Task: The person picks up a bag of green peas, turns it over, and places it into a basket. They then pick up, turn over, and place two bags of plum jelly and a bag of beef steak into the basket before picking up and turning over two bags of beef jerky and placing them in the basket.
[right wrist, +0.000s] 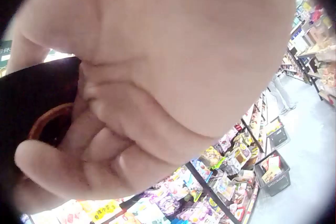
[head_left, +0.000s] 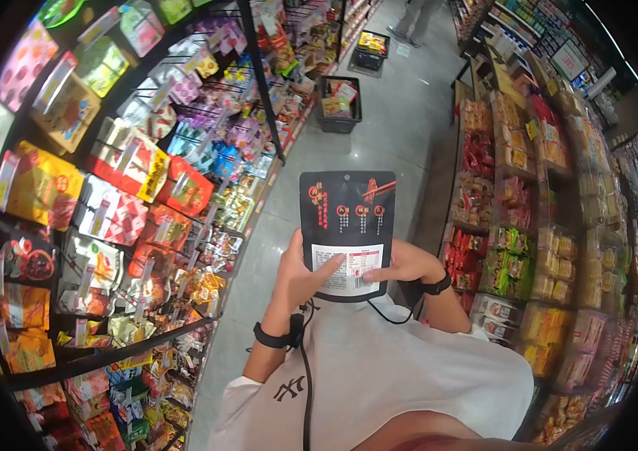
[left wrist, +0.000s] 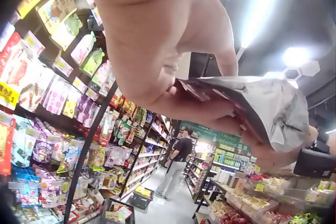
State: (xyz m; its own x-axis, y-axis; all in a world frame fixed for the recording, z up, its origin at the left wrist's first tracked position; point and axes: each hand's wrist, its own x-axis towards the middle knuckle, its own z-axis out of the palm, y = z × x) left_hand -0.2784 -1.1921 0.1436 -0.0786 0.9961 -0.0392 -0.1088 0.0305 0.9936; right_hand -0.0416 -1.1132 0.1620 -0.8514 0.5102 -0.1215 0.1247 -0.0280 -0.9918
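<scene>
A black snack pouch (head_left: 347,197) with red and white print and a white label is held upright in front of the chest in the head view. The left hand (head_left: 301,272) grips its left edge, thumb across the label. On the right edge the right hand (head_left: 409,265) holds it, thumb on the label's lower right. In the left wrist view the left hand (left wrist: 157,40) has its fingers behind the silvery pouch (left wrist: 268,103). The right hand (right wrist: 147,77) curls its fingers behind the dark pouch (right wrist: 31,92) in the right wrist view.
Hanging snack bags (head_left: 44,184) fill the rack on the left; packaged goods (head_left: 510,263) line shelves on the right. Black baskets (head_left: 340,124) with items stand on the aisle floor (head_left: 401,113). A person (left wrist: 178,161) stands farther down the aisle.
</scene>
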